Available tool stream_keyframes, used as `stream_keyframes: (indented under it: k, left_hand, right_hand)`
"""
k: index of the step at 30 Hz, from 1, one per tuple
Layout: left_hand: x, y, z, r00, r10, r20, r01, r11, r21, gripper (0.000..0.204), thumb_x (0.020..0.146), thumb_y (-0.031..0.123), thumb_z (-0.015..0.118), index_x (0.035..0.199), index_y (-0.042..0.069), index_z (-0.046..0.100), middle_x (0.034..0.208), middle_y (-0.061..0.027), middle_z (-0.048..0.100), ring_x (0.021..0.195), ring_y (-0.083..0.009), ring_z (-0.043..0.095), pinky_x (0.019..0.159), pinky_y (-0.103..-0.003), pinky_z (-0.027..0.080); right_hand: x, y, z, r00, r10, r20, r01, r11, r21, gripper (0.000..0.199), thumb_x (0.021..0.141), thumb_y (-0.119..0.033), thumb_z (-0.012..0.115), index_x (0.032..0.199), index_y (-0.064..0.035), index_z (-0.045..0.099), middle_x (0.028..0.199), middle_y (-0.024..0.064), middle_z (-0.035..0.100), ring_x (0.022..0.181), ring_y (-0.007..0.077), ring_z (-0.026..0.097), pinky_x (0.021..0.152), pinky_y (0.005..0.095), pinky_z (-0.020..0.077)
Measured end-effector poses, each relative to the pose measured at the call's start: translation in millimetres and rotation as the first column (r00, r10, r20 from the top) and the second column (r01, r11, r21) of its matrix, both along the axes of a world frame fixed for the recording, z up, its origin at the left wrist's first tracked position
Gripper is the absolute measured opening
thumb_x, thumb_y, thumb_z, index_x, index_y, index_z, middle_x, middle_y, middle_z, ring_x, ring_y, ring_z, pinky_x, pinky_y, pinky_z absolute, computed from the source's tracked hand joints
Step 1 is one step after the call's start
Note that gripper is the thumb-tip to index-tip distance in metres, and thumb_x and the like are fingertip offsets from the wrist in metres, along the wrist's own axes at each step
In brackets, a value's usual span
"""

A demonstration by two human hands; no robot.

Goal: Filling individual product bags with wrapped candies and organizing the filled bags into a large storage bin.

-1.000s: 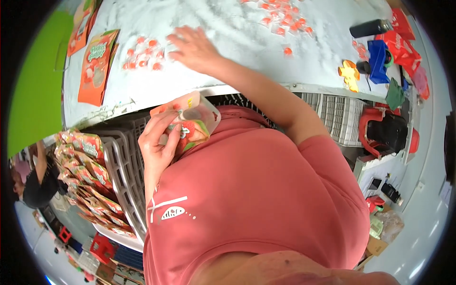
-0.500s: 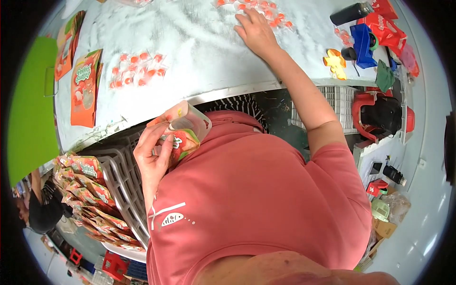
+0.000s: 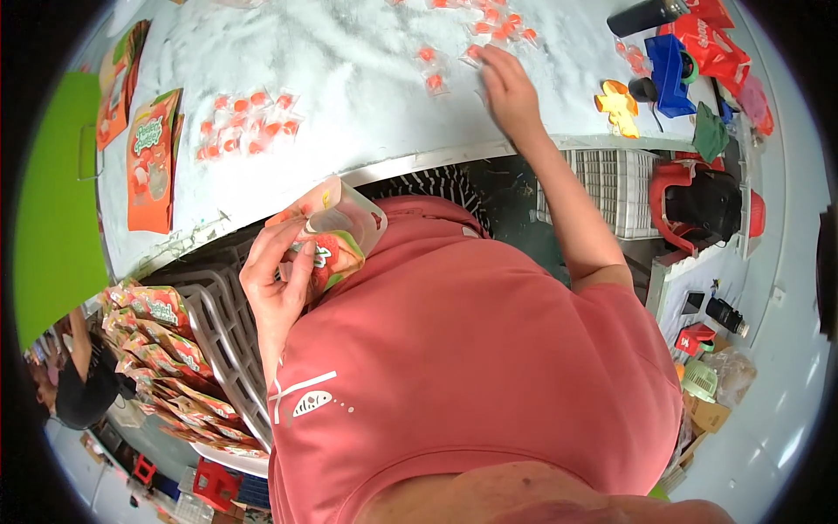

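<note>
My left hand (image 3: 278, 278) is closed on an orange-and-green stand-up pouch (image 3: 336, 255), its open mouth tilted up over my lap. Inside the pouch its pale lining shows. Out on the table (image 3: 349, 105) my right hand (image 3: 513, 94) lies with its fingers stretched out, the fingertips at a small clear-wrapped red candy (image 3: 472, 55). Two more wrapped candies (image 3: 433, 82) lie just left of these fingertips. A larger scatter of the same candies (image 3: 502, 26) is at the far edge of the view, and a separate group (image 3: 249, 124) rests to the left.
Flat orange pouches (image 3: 153, 166) stand at the table's left end. Below it, a grey crate (image 3: 229, 336) sits beside many filled pouches (image 3: 170, 367). On the right are a black bottle (image 3: 646, 17), a blue holder (image 3: 669, 79) and a yellow flower-shaped piece (image 3: 617, 108). Another person (image 3: 83, 384) is at far left.
My right hand has come nearer and slightly right from the far candies. A few candies now lie apart from that scatter, closer to me. My left hand keeps the pouch almost in place.
</note>
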State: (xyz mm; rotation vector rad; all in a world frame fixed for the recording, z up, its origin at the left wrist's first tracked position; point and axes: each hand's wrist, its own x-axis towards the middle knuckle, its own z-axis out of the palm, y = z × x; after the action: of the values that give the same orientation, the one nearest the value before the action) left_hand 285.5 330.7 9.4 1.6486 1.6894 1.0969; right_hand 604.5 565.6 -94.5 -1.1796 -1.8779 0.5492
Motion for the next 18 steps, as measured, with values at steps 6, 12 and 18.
stream_keyframes:
  k: [6,12,18]
  left_hand:
    - [2,2,8,1.0,0.01,0.029,-0.008,0.998,-0.059,0.025,0.084,-0.005,0.067,0.108,-0.001,0.069,0.104,-0.014,0.069,0.091,-0.0188,0.066,0.069,-0.025,0.052]
    - [-10,-10,11,0.999,0.036,0.036,-0.036,0.999,0.02,0.022,0.085,-0.006,0.064,0.106,-0.003,0.068,0.105,-0.0144,0.069,0.094,-0.0191,0.066,0.076,-0.028,0.052]
    - [-22,-20,20,0.983,0.172,0.058,-0.17,0.985,-0.027,0.02,0.086,-0.002,0.066,0.105,-0.002,0.069,0.109,-0.0144,0.07,0.09,-0.018,0.066,0.074,-0.027,0.051]
  right_hand:
    - [-37,-3,3,0.98,0.194,-0.041,-0.198,0.974,-0.11,0.037,0.099,-0.017,0.051,0.134,-0.0069,0.057,0.141,0.0147,0.051,0.133,0.0278,0.047,0.109,0.0351,0.037]
    - [-50,2,-3,0.981,0.186,0.059,-0.185,0.982,-0.03,0.053,0.092,-0.036,0.063,0.138,-0.0124,0.053,0.149,0.0165,0.042,0.137,0.0331,0.04,0.114,0.0406,0.031]
    - [-107,2,-10,0.892,0.263,0.367,-0.313,0.946,0.083,0.072,0.083,-0.049,0.072,0.142,-0.0153,0.049,0.148,0.0187,0.04,0.138,0.0384,0.036,0.114,0.0541,0.0262]
